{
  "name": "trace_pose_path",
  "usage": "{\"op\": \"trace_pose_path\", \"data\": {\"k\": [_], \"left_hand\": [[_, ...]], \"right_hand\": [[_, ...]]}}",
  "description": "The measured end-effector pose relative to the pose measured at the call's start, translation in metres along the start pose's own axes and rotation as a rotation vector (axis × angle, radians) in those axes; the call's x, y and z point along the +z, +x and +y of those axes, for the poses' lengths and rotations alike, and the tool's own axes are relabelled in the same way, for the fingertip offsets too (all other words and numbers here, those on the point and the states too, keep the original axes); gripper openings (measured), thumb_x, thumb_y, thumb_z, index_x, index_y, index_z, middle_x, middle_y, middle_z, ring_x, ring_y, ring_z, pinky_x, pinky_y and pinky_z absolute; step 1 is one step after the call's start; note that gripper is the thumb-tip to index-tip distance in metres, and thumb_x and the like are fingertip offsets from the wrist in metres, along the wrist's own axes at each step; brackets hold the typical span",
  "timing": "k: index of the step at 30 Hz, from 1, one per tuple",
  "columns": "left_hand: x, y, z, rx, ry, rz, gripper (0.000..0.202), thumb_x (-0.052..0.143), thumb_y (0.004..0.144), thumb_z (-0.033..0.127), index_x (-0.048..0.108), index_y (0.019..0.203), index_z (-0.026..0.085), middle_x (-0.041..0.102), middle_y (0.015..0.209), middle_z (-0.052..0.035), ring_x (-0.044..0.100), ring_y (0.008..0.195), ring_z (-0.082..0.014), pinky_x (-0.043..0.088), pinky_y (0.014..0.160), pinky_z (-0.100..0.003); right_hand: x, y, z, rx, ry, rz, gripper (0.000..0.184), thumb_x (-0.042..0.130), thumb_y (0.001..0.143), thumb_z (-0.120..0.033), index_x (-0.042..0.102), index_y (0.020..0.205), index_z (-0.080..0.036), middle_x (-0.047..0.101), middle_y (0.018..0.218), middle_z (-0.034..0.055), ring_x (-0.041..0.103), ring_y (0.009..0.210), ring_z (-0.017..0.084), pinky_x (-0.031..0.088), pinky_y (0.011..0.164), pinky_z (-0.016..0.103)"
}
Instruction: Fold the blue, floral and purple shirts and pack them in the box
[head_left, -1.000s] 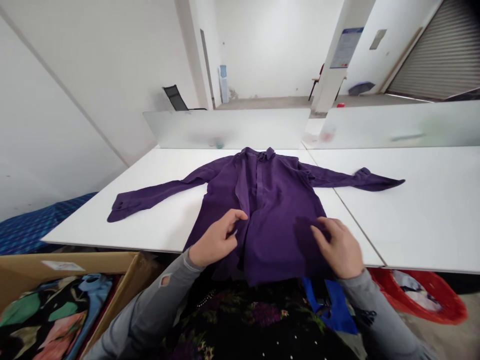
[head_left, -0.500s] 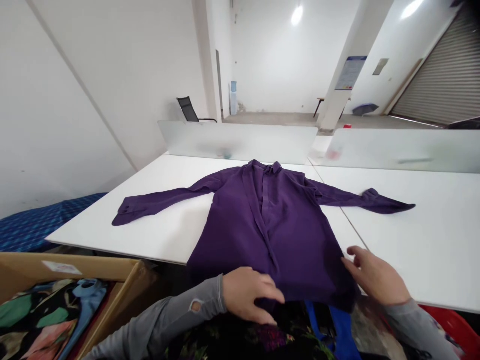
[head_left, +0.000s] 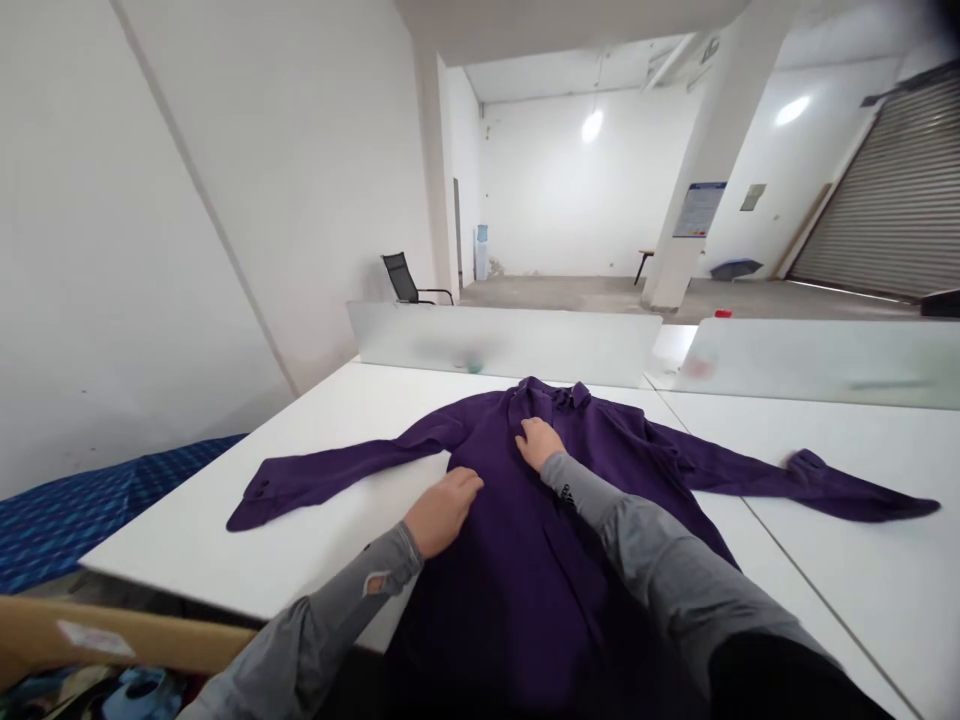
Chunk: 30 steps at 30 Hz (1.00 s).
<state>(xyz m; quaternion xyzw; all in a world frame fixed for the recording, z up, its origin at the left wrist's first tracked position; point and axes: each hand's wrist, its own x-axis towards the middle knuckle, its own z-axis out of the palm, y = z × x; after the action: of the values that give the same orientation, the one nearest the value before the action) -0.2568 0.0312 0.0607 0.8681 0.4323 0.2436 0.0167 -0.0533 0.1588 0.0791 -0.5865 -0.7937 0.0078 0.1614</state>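
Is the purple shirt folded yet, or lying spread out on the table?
Spread out. The purple shirt lies flat on the white table, both sleeves stretched sideways, left hand and right hand resting on it.

Deep purple long-sleeved shirt [head_left: 525,560] lies flat and face-up on the white bench [head_left: 337,420], collar at the far side, both sleeves stretched wide, hem hanging over the near edge.

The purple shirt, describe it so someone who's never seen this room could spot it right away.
On the white table before the frosted divider, the purple shirt lies flat, sleeves spread wide. Both hands rest on it, the right hand near the collar; it is the only garment on the table.
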Motion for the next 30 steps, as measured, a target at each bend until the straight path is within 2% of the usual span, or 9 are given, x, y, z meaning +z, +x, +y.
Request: {"op": "trace_pose_path", "data": {"k": [3,5,8,11,15,20,23,27,30], "left_hand": [[0.007,0.032,-0.068,-0.059,0.210,0.043,0.033,0.039,0.092,0.010,0.058,0.118,0.015,0.055,0.128,-0.0136,0.048,0.125,-0.0249,0.041,0.107,-0.044],[0.013,0.051,-0.104,-0.167,0.311,0.003,0.035,0.042,0.091,0.011,0.057,0.122,0.020,0.050,0.138,-0.0113,0.041,0.132,-0.0260,0.039,0.108,-0.044],[0.024,0.073,-0.143,-0.385,0.376,-0.070,0.033,0.042,0.094,0.019,0.058,0.122,0.026,0.052,0.135,-0.0086,0.047,0.125,-0.0257,0.045,0.098,-0.040],[0.032,0.089,-0.165,-0.517,0.388,-0.069,0.031,0.040,0.097,0.033,0.060,0.117,0.022,0.061,0.116,-0.0122,0.057,0.108,-0.0270,0.048,0.085,-0.039],[0.034,0.102,-0.181,-0.626,0.395,-0.083,0.025,0.041,0.095,0.029,0.063,0.101,0.018,0.063,0.101,-0.0107,0.063,0.092,-0.0223,0.047,0.079,-0.032],[0.028,0.101,-0.194,-0.807,0.454,-0.035,0.030,0.031,0.093,0.017,0.057,0.107,0.012,0.061,0.107,-0.0164,0.066,0.089,-0.0263,0.047,0.071,-0.035],[0.027,0.097,-0.195,-0.865,0.475,-0.017,0.029,0.032,0.091,0.014,0.056,0.107,0.012,0.062,0.106,-0.0163,0.066,0.085,-0.0275,0.047,0.068,-0.036],[0.023,0.098,-0.183,-0.832,0.553,0.049,0.033,0.029,0.090,0.010,0.055,0.109,0.011,0.059,0.109,-0.0174,0.061,0.098,-0.0312,0.047,0.077,-0.042],[0.020,0.107,-0.169,-0.610,0.592,0.122,0.031,0.030,0.090,0.011,0.057,0.106,0.011,0.059,0.109,-0.0172,0.057,0.104,-0.0314,0.046,0.084,-0.044]], "right_hand": [[0.020,0.040,-0.007,0.115,-0.017,0.002,0.035,0.054,0.090,-0.030,0.063,0.110,-0.003,0.061,0.116,0.0219,0.056,0.110,0.028,0.042,0.094,0.034],[0.029,0.062,-0.007,0.195,-0.016,0.007,0.044,0.055,0.090,-0.041,0.064,0.110,-0.002,0.061,0.116,0.0237,0.056,0.112,0.031,0.044,0.092,0.036],[0.039,0.091,-0.004,0.314,-0.004,0.025,0.057,0.053,0.088,-0.053,0.064,0.110,-0.003,0.062,0.114,0.0258,0.056,0.112,0.033,0.046,0.088,0.039],[0.048,0.114,0.001,0.401,0.025,0.027,0.043,0.050,0.091,-0.041,0.065,0.112,-0.005,0.065,0.112,0.0233,0.062,0.105,0.030,0.048,0.085,0.037],[0.047,0.132,0.015,0.450,0.073,0.034,0.031,0.042,0.091,-0.016,0.068,0.107,-0.012,0.069,0.108,0.0166,0.065,0.100,0.023,0.048,0.083,0.030],[0.019,0.136,0.063,0.445,0.098,0.134,0.038,0.033,0.095,-0.021,0.065,0.115,-0.014,0.067,0.115,0.0137,0.061,0.108,0.020,0.044,0.089,0.026],[0.011,0.132,0.093,0.421,0.122,0.111,0.028,0.045,0.090,-0.021,0.070,0.102,-0.015,0.070,0.107,0.0096,0.063,0.104,0.019,0.044,0.087,0.022],[0.015,0.121,0.118,0.417,0.172,0.066,0.025,0.048,0.089,-0.023,0.072,0.088,-0.018,0.072,0.088,0.0040,0.067,0.085,0.015,0.046,0.078,0.021],[0.017,0.113,0.133,0.485,0.166,0.107,0.023,0.049,0.088,-0.022,0.070,0.097,-0.017,0.071,0.094,0.0078,0.067,0.089,0.018,0.046,0.081,0.025]]}}
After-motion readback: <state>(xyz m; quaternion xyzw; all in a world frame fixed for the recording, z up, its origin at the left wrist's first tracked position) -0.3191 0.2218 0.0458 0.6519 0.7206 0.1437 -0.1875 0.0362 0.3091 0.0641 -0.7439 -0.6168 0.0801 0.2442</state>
